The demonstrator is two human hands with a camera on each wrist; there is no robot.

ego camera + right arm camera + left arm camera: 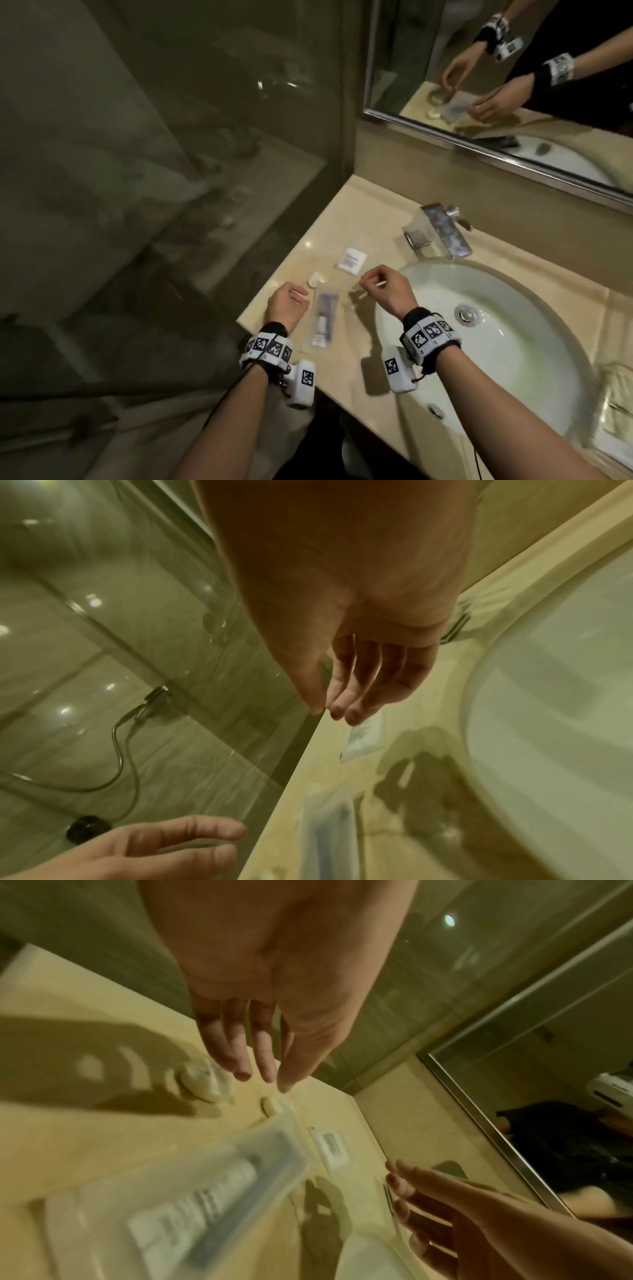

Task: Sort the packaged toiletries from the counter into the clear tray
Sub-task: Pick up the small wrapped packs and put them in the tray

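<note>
A long clear tray lies on the beige counter between my hands, with a toothpaste tube and a dark toothbrush inside; the left wrist view shows this tray blurred. My left hand hovers just left of it, fingers relaxed and empty. Below them lie two small clear-wrapped round items; one wrapped item shows in the head view. A white sachet lies farther back. My right hand hangs above the counter right of the tray, fingertips close together, nothing seen between them.
The white sink basin fills the counter's right half, with a chrome faucet behind it. A glass shower partition borders the counter's left edge. A framed mirror hangs on the back wall. Pale folded packets lie at the far right.
</note>
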